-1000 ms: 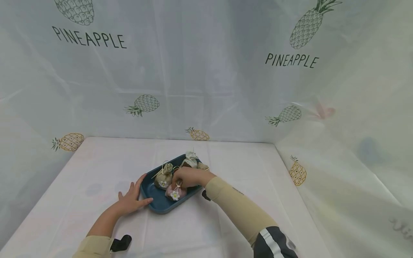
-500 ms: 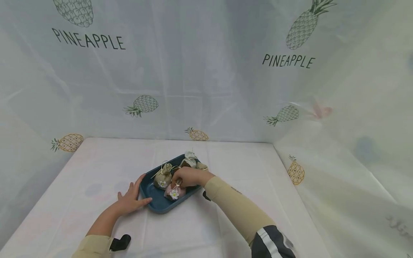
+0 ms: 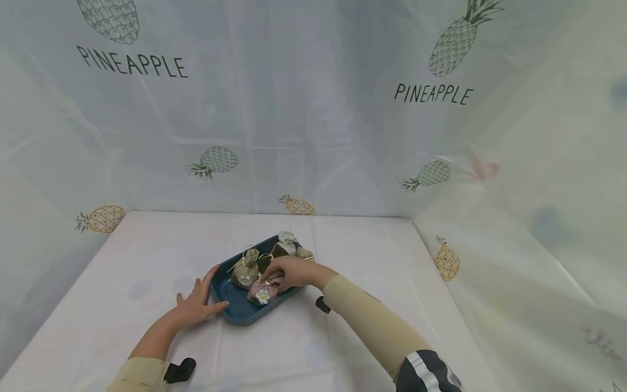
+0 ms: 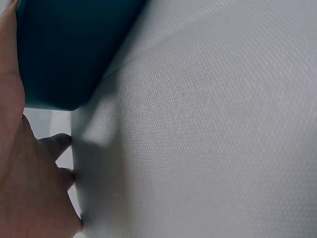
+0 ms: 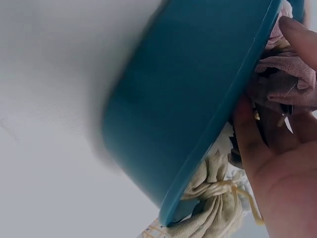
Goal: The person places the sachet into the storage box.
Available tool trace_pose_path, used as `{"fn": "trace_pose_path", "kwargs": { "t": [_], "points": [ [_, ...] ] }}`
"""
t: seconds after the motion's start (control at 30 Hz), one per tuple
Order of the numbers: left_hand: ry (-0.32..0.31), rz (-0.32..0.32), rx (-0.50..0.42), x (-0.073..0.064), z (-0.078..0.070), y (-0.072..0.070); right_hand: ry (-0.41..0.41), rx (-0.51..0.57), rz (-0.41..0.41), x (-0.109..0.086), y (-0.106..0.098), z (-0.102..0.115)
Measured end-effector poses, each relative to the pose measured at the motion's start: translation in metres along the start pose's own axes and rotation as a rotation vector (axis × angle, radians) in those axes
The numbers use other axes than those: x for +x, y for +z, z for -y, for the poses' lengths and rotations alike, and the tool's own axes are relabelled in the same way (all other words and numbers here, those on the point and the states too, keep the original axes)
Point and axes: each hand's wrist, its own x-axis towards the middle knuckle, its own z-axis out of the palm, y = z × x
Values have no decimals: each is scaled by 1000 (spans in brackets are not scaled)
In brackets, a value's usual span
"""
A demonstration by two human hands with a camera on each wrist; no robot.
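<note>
My left hand (image 3: 198, 305) has its fingers spread against the left end of a blue tray (image 3: 241, 314). Up close, the left wrist view shows that hand (image 4: 37, 173) beside the tray's outer wall (image 4: 64, 54). Inside the tray, my right hand (image 3: 294, 272) pinches the gathered neck of a pink drawstring pouch (image 3: 263, 294) with a white flower on it. The right wrist view has the thumb and fingers about its bunched cloth (image 5: 292, 82); part of the grip is hidden. Just left of the pink pouch sits a tan pouch (image 3: 244, 274), also with a white flower.
Toward the tray's far end lie a pale pouch (image 3: 286, 244) and a beige pouch (image 3: 306, 253), the latter at the rim. A white cloth (image 3: 343, 245) covers the table. Behind hangs a curtain (image 3: 313, 109) with pineapple prints.
My right hand and forearm have shifted slightly right, and the fingers now sit differently around the pink pouch's neck. The left hand stays against the tray.
</note>
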Motion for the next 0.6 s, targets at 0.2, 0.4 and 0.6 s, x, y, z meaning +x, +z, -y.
{"fn": "trace_pose_path", "kwargs": {
  "t": [0.2, 0.4, 0.6],
  "points": [
    [-4, 1, -3, 0, -1, 1, -52, 17, -38, -12, -3, -4],
    [0, -12, 7, -1, 1, 1, -86, 20, -94, -27, -7, -7],
    [15, -49, 8, -1, 5, 4, -16, -4, -152, -47, -10, -8]
  ]
}}
